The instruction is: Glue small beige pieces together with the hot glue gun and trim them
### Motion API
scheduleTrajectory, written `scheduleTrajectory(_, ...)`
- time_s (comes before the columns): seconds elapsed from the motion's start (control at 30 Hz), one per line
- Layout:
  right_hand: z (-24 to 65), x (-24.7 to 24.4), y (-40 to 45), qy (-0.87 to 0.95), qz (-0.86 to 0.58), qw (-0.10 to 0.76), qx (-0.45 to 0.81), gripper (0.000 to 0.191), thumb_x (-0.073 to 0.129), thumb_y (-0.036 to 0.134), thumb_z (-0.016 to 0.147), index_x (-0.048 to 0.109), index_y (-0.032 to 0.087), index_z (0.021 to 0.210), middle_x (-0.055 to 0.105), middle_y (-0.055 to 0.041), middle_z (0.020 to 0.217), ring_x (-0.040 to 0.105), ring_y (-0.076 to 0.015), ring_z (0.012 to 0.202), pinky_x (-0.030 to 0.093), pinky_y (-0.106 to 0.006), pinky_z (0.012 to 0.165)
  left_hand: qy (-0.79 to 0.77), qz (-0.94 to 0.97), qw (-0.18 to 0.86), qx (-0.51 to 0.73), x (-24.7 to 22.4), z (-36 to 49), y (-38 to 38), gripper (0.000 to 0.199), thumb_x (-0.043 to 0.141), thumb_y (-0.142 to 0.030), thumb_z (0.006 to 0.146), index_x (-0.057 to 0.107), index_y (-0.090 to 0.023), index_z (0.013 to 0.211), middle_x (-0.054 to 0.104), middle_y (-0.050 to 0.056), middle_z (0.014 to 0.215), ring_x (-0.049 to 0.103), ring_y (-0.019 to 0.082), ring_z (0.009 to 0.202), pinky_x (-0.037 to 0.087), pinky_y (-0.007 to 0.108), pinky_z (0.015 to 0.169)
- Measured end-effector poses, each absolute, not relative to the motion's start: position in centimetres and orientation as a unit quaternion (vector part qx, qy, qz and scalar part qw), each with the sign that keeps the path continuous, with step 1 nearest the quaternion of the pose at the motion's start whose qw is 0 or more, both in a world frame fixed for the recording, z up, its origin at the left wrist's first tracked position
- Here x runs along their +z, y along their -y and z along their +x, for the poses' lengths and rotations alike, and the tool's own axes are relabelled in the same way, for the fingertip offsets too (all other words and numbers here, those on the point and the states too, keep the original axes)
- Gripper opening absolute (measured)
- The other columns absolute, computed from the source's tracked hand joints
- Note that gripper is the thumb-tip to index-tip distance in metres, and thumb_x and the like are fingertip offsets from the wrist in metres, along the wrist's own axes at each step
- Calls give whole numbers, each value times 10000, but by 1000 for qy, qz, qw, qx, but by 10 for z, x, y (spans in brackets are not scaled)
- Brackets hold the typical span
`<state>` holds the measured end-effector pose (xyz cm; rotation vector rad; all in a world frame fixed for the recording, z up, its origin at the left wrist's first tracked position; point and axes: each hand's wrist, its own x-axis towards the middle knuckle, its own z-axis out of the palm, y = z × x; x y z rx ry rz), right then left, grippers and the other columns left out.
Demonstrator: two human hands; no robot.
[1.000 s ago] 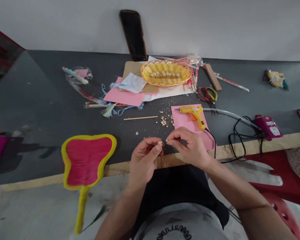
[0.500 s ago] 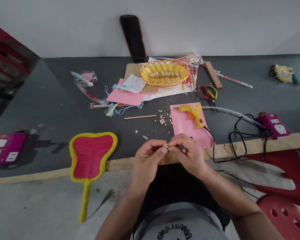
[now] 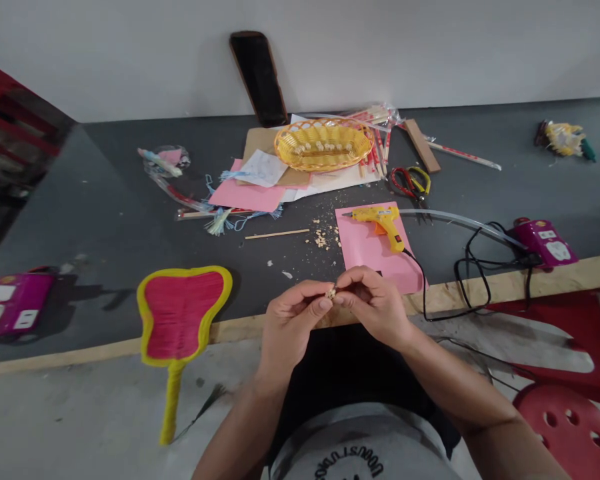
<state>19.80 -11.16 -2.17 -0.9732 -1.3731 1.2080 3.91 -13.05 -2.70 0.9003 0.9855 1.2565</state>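
Both hands meet over the table's front edge, around a small knobbly beige piece. My left hand pinches it between thumb and forefinger. From the other side, the closed fingertips of my right hand touch the same piece. Beyond them, beige crumbs lie scattered beside a thin wooden stick. A yellow glue gun rests on pink paper to the right. Similar small beige pieces sit in the yellow woven basket farther back.
A red and yellow fan overhangs the front edge at left. Pliers, a wooden block and a purple power box with black cable are at right. A phone leans against the wall.
The view has shifted slightly, moving the table items a little to the left in the picture. Both hands stay together at the small piece, with a slight change in its angle.
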Motion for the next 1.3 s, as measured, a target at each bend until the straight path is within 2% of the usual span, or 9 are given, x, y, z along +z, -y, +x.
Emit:
scheduleTrajectory(0.13, 198, -23, 112, 592, -400, 502, 487, 172, 728, 332, 862, 625, 216, 935, 665, -5, 835, 643, -120, 731, 546, -232, 649, -434, 348, 618, 555, -24, 40, 131, 149, 821, -255, 768, 807, -262, 916, 772, 2, 874, 691, 96, 808, 549, 164, 782)
scheduleTrajectory(0.23, 200, -22, 112, 634, -377, 505, 448, 185, 708, 297, 884, 629, 221, 1033, 656, -28, 916, 634, -126, 773, 555, -249, 676, -440, 306, 636, 555, -18, 41, 131, 180, 853, -268, 725, 799, -245, 895, 757, -2, 821, 682, 84, 746, 554, 148, 719)
scheduleTrajectory(0.33, 203, -19, 111, 684, -352, 494, 406, 221, 645, 237, 927, 640, 238, 1148, 659, -71, 1055, 649, -158, 927, 578, -298, 773, -435, 292, 652, 548, -14, 41, 130, 273, 868, -232, 699, 775, -236, 956, 715, -15, 777, 664, 77, 714, 555, 147, 687)
scheduleTrajectory(0.43, 206, -18, 111, 710, -338, 478, 390, 208, 621, 207, 940, 676, 245, 1137, 671, -75, 1063, 650, -173, 1016, 575, -335, 873, -425, 290, 670, 535, -14, 40, 130, 332, 862, -213, 703, 744, -235, 1013, 693, -20, 774, 665, 83, 704, 562, 162, 678)
scheduleTrajectory(0.63, 206, -18, 113, 707, -346, 489, 376, 182, 641, 209, 928, 706, 245, 1094, 672, -66, 1033, 662, -162, 990, 583, -316, 869, -412, 288, 695, 514, -13, 40, 131, 349, 841, -264, 738, 702, -221, 1055, 717, 2, 832, 689, 104, 747, 580, 198, 712)
scheduleTrajectory(0.8, 208, -19, 114, 714, -352, 485, 362, 158, 643, 191, 921, 706, 228, 1061, 672, -72, 1019, 670, -161, 971, 591, -307, 847, -422, 292, 695, 504, -10, 41, 132, 357, 833, -236, 747, 667, -222, 1062, 712, -18, 771, 695, 101, 690, 576, 196, 677)
scheduleTrajectory(1.03, 208, -21, 115, 740, -359, 489, 290, 242, 600, 127, 920, 685, 243, 1114, 667, -75, 1031, 669, -165, 979, 602, -323, 853, -424, 304, 685, 509, -11, 42, 131, 398, 821, -184, 755, 643, -233, 1108, 738, -12, 828, 694, 89, 737, 574, 186, 718)
scheduleTrajectory(1.17, 210, -20, 115, 735, -349, 485, 320, 253, 623, 175, 926, 672, 229, 1167, 681, -85, 1067, 675, -168, 1013, 604, -322, 869, -429, 299, 685, 507, -9, 41, 131, 412, 818, -186, 756, 629, -229, 1119, 727, -21, 789, 699, 100, 734, 580, 200, 711)
scheduleTrajectory(1.3, 212, -20, 114, 735, -343, 479, 336, 205, 607, 181, 942, 715, 232, 1109, 702, -74, 1017, 691, -162, 952, 606, -320, 843, -441, 311, 682, 493, -8, 38, 131, 458, 820, -193, 750, 615, -217, 1159, 720, -22, 757, 692, 108, 696, 587, 222, 694)
